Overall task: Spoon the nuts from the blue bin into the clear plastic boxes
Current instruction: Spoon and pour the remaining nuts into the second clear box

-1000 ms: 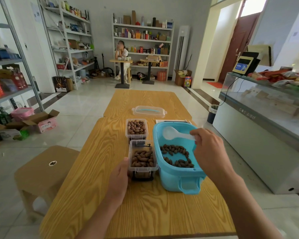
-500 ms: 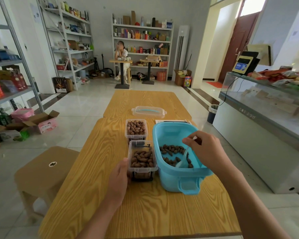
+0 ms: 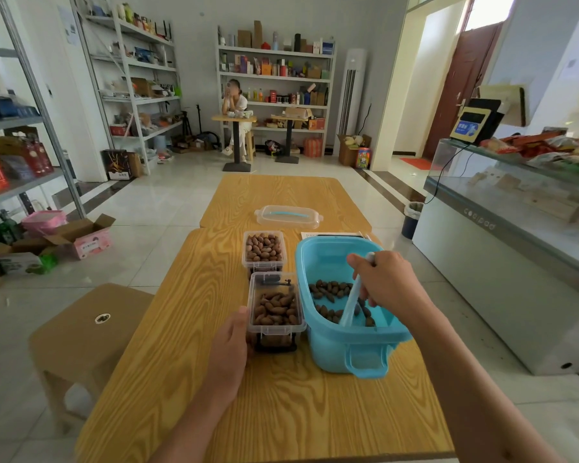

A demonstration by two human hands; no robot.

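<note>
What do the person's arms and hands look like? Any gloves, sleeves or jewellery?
Both are bare. The left hand and right hand wear no gloves, and no rings or watch show. No sleeve is visible on either forearm as far as the picture reaches.

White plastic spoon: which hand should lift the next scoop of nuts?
Right. The right hand already grips the white plastic spoon, dipped into the blue plastic bin; the left hand steadies the near clear plastic box.
</note>
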